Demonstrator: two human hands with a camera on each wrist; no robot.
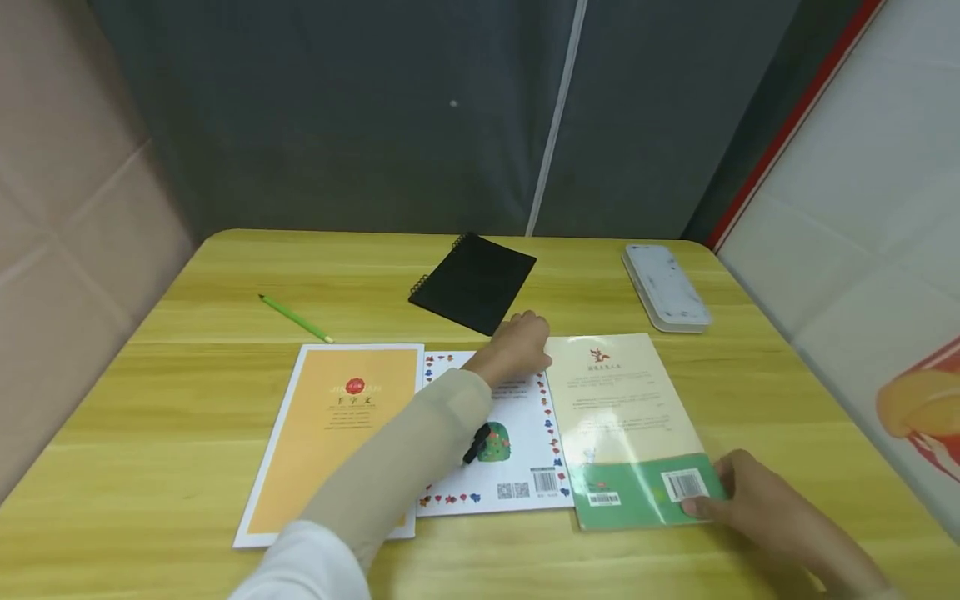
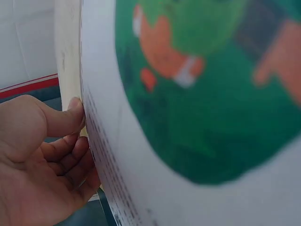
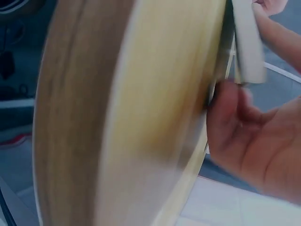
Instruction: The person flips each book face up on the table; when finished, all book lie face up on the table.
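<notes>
On the tabletop (image 1: 187, 392): three books lie side by side near the front edge
Green book (image 1: 626, 417): rightmost of the three, back cover up, cream above and green below with barcodes, its left edge against the white book
Left hand (image 1: 517, 350): reaches across the white book to the green book's top left corner; the wrist view shows the thumb (image 2: 70, 115) pressed on a page edge with the fingers curled beneath, so the grip is pinching the book
Right hand (image 1: 750, 500): at the green book's lower right corner, fingertips on the cover by a barcode, thumb hidden; whether this grip clasps the corner cannot be told
White book (image 1: 510, 450): middle, flower border, partly under the left sleeve
Orange book (image 1: 337, 433): leftmost, just beside the white one
Black notebook (image 1: 474, 283): spiral-bound, behind the left hand
Pencil (image 1: 294, 317): green, far left, well apart
White case (image 1: 666, 287): far right corner
</notes>
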